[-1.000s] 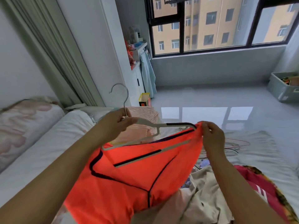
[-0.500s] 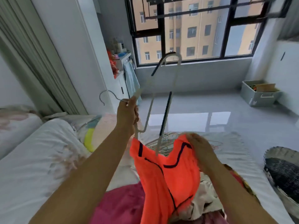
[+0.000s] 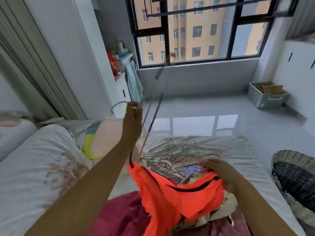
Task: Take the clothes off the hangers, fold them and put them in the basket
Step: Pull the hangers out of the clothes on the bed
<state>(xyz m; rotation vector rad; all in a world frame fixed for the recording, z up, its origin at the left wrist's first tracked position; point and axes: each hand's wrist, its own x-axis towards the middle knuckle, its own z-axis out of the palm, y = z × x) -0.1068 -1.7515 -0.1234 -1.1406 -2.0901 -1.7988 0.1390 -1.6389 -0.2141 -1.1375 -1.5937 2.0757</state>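
2 hands engaged, 1 garment in process.

Item 1, left hand (image 3: 133, 116): raised over the bed (image 3: 34, 167), clenched round the neck of a hanger (image 3: 154, 114); hook to the left, frame blurred, slanting up toward the window (image 3: 196, 31).

Item 2, right hand (image 3: 219, 174): low, fingers curled into the orange top (image 3: 179, 198), grasping 1 upper edge.

Item 3, orange top: black piping, bunched on the clothes pile (image 3: 122, 217) between both forearms. Other upper corner just beneath the hanger's lower end; whether fully clear of it, cannot tell.

Item 4, empty hangers (image 3: 184, 150): tangled heap of thin wire on the bed beyond the pile; judged to be from garments already stripped.

Item 5, clothes pile: maroon, beige and lilac pieces, loose and unfolded, at the near end of the bed.

Item 6, basket (image 3: 296, 176): woven, at the right edge of the bed, apart from the orange top. Visible part of the inside dark; no folded clothes seen there.

Progress, as judged: stripping well advanced, going by the heap of bare hangers. Folding and filling of the basket apparently not begun. Orange top next for folding, then the rest of the pile.

Writing: none legible. No brand or label readable on the orange top, the basket or the grey box (image 3: 265, 97) by the far wall.
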